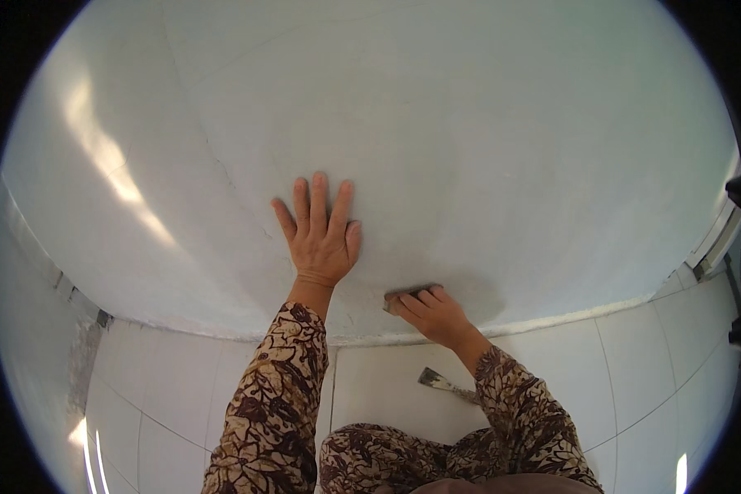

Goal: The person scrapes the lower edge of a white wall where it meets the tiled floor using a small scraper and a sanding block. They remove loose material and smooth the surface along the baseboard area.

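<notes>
A pale painted wall (444, 154) fills most of the view in front of me. Against it, my left hand (322, 241) lies flat with its fingers spread, holding nothing. Lower and to the right, my right hand (429, 312) grips a dark, thin-edged pad (415, 289), perhaps a sanding block, and presses it to the wall just above the floor. My fingers cover much of the pad, so its exact kind is unclear. On the floor below my right wrist lies a paint-stained scraper or putty knife (437, 380), its handle end hidden behind my sleeve.
White floor tiles (383, 389) meet the wall along a rough, chipped base edge. Thin cracks (222, 170) run down the wall's left part. A side wall (31, 296) with bare patches stands at left. At far right is a door or window frame (716, 241).
</notes>
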{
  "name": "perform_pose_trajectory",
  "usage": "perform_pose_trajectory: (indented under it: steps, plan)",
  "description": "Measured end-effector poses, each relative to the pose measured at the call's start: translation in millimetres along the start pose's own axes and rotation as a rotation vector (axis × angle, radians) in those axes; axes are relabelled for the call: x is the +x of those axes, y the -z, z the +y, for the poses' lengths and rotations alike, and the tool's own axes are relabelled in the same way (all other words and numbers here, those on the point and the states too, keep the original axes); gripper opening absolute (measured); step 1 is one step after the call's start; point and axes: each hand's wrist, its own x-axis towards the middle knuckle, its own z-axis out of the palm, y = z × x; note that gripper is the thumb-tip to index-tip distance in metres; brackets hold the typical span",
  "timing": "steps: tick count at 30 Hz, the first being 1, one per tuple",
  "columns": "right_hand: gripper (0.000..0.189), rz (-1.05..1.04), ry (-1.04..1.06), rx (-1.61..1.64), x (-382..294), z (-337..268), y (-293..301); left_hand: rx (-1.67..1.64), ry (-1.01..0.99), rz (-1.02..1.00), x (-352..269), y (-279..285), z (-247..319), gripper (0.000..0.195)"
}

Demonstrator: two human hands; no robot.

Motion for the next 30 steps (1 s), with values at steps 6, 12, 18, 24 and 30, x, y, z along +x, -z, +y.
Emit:
perform_pose_trajectory:
  steps: [6, 12, 18, 24, 30]
  plan:
    - [0.043, 0.019, -0.048, 0.009, -7, 6, 3, -0.005, -0.003, 0.027, 0, -1, 0, 0.052]
    - [0.038, 0.071, -0.059, 0.008, 1, 3, -3, -0.003, 0.013, -0.006, 0, 0, 1, 0.052]
    - [0.037, -0.134, -0.014, 0.032, -27, 4, 2, 0.006, 0.002, -0.006, 1, -1, 0, 0.053]
    - [0.038, 0.076, -0.100, 0.000, -20, 17, 4, 0.006, 0.005, 0.000, -1, -1, 1, 0.053]
    - [0.039, -0.025, -0.052, 0.063, -33, 17, 8, 0.004, -0.004, 0.018, 0, -1, 2, 0.051]
